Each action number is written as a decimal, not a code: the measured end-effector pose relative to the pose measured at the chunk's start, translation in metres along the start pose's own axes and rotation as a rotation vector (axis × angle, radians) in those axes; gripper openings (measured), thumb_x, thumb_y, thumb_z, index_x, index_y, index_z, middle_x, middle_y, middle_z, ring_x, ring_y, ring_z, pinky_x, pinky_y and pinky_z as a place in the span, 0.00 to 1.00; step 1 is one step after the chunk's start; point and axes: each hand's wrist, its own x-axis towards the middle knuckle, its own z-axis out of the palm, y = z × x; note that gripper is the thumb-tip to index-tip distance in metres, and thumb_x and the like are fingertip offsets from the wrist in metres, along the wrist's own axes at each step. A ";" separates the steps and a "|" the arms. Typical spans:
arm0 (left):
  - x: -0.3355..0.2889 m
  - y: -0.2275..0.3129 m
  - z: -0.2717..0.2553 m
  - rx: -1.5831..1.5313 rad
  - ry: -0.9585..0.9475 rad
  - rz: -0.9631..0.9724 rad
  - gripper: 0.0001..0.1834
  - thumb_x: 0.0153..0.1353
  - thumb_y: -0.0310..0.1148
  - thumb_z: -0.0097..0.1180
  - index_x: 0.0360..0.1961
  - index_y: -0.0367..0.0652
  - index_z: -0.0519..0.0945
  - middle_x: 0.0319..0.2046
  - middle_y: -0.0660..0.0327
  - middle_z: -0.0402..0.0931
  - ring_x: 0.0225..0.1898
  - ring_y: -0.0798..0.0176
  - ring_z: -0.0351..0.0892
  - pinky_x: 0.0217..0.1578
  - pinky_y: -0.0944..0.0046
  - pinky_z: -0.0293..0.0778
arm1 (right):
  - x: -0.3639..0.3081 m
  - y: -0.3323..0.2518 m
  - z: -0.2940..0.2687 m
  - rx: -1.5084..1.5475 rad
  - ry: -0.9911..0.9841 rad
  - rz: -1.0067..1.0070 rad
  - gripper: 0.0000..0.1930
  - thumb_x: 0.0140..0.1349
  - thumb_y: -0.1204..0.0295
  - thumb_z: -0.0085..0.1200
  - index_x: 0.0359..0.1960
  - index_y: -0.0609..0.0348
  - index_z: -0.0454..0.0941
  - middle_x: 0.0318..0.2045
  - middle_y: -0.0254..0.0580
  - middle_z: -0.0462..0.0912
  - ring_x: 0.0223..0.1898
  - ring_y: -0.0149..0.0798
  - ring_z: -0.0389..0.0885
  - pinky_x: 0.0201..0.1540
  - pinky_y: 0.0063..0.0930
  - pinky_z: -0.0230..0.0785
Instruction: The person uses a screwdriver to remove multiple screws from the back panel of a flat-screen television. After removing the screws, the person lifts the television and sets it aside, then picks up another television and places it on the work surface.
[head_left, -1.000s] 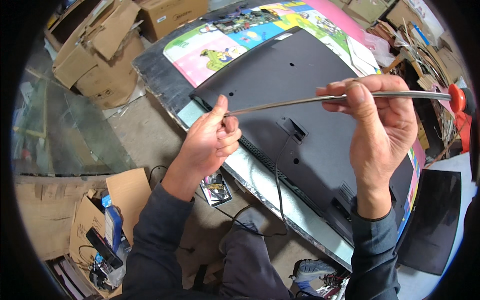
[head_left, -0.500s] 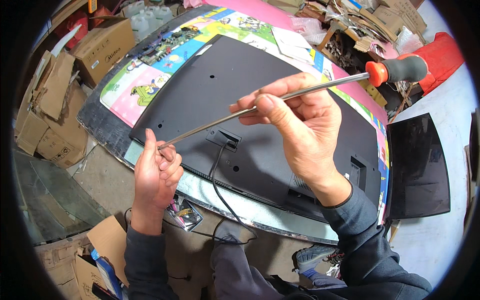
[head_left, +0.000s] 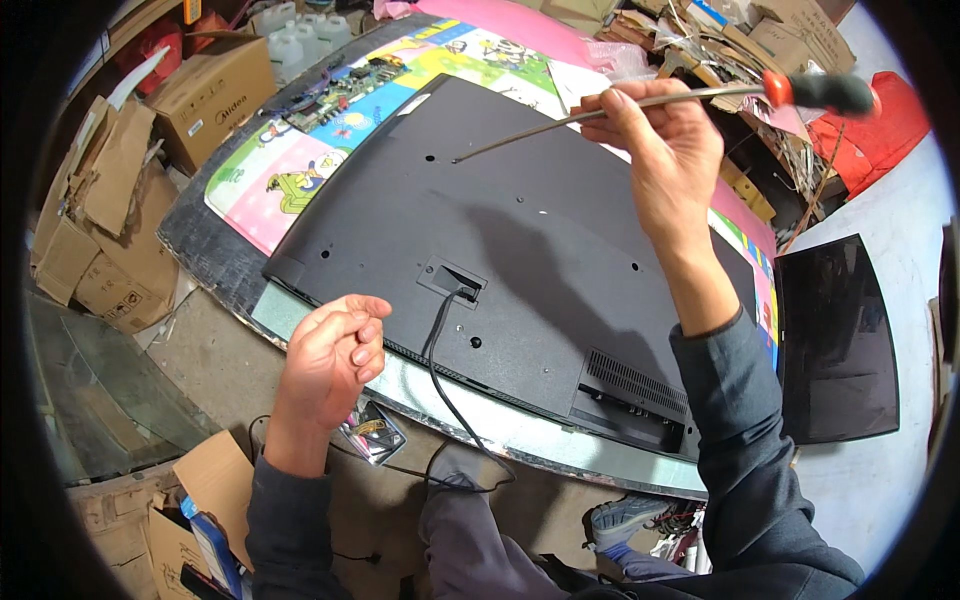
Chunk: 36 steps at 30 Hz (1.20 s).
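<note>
A black TV (head_left: 390,215) lies face down, its back panel toward me. My right hand (head_left: 668,150) is raised above it, closed round the steel shaft of a long screwdriver (head_left: 545,128). The red and black handle points up to the right, and the thin tip is over the panel's far left part; whether it touches cannot be told. By the TV's near left edge, my left hand (head_left: 335,345) has its fingers curled in. Anything it may hold is hidden. A black power cord (head_left: 432,365) runs from the recessed socket over the near edge.
The TV rests on a table with a cartoon-patterned cover (head_left: 245,195). Circuit boards (head_left: 345,90) lie at its far left. A dark screen panel (head_left: 838,340) stands at the right. Cardboard boxes (head_left: 212,100) fill the left, and a small parts tray (head_left: 375,435) sits below the near edge.
My right hand has moved up and to the right with the screwdriver. Its tip has left my left hand and is now over the far left of the panel. The left hand has dropped slightly.
</note>
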 end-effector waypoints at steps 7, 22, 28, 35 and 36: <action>-0.017 -0.003 0.008 0.039 0.006 -0.010 0.12 0.70 0.27 0.46 0.48 0.29 0.74 0.28 0.61 0.74 0.22 0.71 0.72 0.22 0.70 0.71 | 0.036 0.040 0.031 -0.084 -0.090 0.026 0.05 0.66 0.77 0.55 0.38 0.69 0.77 0.31 0.45 0.86 0.33 0.32 0.86 0.36 0.23 0.82; -0.041 -0.004 -0.008 0.035 -0.006 0.026 0.16 0.70 0.32 0.52 0.50 0.28 0.75 0.27 0.62 0.74 0.22 0.74 0.72 0.21 0.71 0.74 | 0.074 0.083 0.075 -0.385 -0.226 0.090 0.08 0.66 0.74 0.57 0.38 0.70 0.78 0.31 0.46 0.86 0.32 0.34 0.87 0.36 0.25 0.83; -0.049 -0.015 -0.020 -0.038 0.024 0.112 0.16 0.71 0.32 0.51 0.52 0.29 0.76 0.29 0.63 0.75 0.25 0.72 0.72 0.24 0.69 0.72 | 0.081 0.077 0.089 -0.442 -0.311 0.070 0.09 0.67 0.74 0.57 0.38 0.70 0.76 0.31 0.47 0.86 0.33 0.35 0.88 0.36 0.26 0.83; -0.060 -0.045 -0.025 -0.097 0.149 0.120 0.17 0.70 0.29 0.49 0.54 0.26 0.75 0.34 0.59 0.74 0.31 0.68 0.73 0.32 0.66 0.72 | 0.108 0.089 0.081 -0.270 -0.515 0.230 0.08 0.70 0.74 0.54 0.43 0.67 0.73 0.38 0.49 0.84 0.38 0.39 0.87 0.43 0.29 0.83; -0.063 -0.048 -0.027 -0.088 0.148 0.135 0.16 0.70 0.28 0.48 0.53 0.26 0.75 0.35 0.58 0.75 0.31 0.67 0.74 0.33 0.66 0.73 | 0.105 0.081 0.083 -0.267 -0.544 0.228 0.08 0.70 0.73 0.53 0.43 0.67 0.73 0.38 0.49 0.84 0.38 0.39 0.86 0.43 0.29 0.83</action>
